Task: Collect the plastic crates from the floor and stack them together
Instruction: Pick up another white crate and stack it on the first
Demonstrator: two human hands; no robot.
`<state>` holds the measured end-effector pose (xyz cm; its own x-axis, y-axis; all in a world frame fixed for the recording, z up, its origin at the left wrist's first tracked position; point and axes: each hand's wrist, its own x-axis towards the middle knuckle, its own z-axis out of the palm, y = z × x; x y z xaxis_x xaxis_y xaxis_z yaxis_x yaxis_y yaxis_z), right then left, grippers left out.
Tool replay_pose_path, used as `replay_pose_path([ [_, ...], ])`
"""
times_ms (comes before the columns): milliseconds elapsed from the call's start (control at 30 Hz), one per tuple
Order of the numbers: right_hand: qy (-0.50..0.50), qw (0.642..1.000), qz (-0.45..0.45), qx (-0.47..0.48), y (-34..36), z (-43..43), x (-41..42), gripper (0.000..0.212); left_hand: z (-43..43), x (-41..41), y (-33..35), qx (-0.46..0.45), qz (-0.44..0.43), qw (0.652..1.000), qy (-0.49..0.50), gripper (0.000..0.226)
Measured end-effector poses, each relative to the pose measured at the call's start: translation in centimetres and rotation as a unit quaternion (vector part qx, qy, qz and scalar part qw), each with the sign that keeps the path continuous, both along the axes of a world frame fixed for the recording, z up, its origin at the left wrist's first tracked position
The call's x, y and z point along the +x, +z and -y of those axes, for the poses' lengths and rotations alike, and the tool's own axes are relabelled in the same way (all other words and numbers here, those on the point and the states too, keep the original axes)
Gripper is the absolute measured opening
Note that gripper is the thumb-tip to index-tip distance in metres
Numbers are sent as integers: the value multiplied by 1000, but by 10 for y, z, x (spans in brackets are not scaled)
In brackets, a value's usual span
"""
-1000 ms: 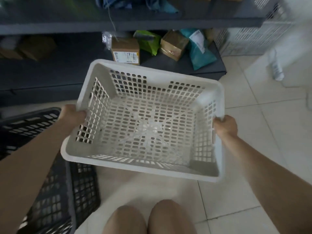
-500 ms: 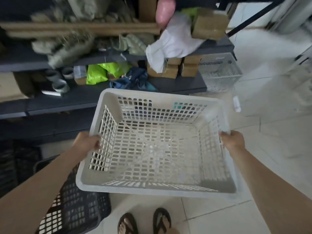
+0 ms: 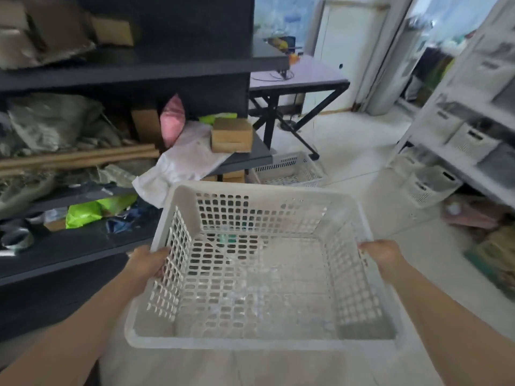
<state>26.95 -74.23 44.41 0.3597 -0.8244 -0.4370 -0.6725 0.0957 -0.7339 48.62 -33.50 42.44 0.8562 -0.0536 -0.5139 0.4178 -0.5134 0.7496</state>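
Note:
I hold a white perforated plastic crate [image 3: 259,285] in front of me, above the tiled floor, its open top facing me. My left hand [image 3: 146,261] grips its left rim and my right hand [image 3: 383,253] grips its right rim. The crate is empty. A second white crate [image 3: 287,169] sits on the floor ahead, beside the end of the dark shelving and partly hidden behind the crate I hold.
Dark shelving [image 3: 83,246] cluttered with bags and cardboard boxes fills the left. A black-legged table [image 3: 301,79] stands beyond it. A white rack [image 3: 459,129] with bins lines the right, with items on the floor below it. Pale tiled floor [image 3: 356,151] stretches ahead.
The view has risen and swung right, showing the room ahead. The black crate at lower left and my feet have left the view. Both hands still grip the white crate.

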Motion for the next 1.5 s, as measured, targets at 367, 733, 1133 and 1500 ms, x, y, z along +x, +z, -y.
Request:
replay_pose_path([
  [367, -28, 999, 27, 38, 31, 211, -1, 20, 227, 41, 12, -44, -3, 999, -18, 28],
  [733, -88, 994, -16, -60, 47, 392, 119, 29, 421, 135, -23, -73, -54, 996, -23, 28],
  [1133, -27, 999, 6, -24, -19, 577, 347, 30, 583, 315, -55, 14, 2, 998, 61, 43],
  [1500, 95, 993, -45, 52, -121, 710, 628, 53, 675, 498, -112, 91, -52, 982, 157, 13],
])
